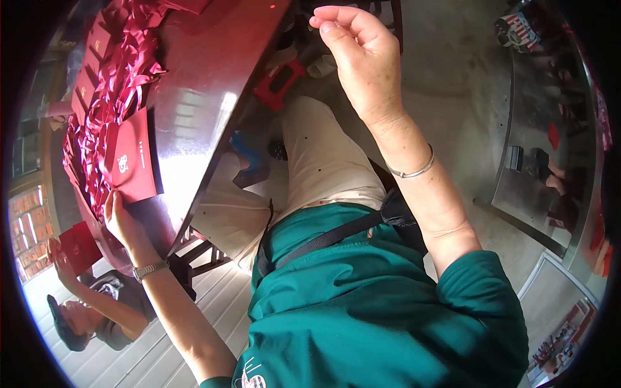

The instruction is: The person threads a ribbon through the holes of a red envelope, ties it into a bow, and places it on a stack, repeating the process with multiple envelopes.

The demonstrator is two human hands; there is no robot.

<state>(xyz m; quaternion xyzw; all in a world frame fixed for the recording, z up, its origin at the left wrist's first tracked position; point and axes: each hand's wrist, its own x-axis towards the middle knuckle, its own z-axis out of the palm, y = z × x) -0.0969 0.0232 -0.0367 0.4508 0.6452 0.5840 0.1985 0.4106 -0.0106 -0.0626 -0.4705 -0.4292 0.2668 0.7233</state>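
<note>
My left hand (121, 220) is at the near left part of the table, its fingers closed at the lower corner of a flat dark red paper bag (134, 158) with a pale printed mark. Glossy magenta ribbons (107, 123) lie bunched along the bag's left side and run up the table. My right hand (369, 61) is raised in the air, right of the table edge. Its thumb and fingertips are pressed together, and whatever may be between them is too small to make out.
The dark red glossy table (200, 71) carries more red bags (87, 84) in a row. Another person (113, 307) at the left holds a red piece (79, 249). A red plastic stool (279, 84) stands below the table edge. To the right is a grey table (517, 187).
</note>
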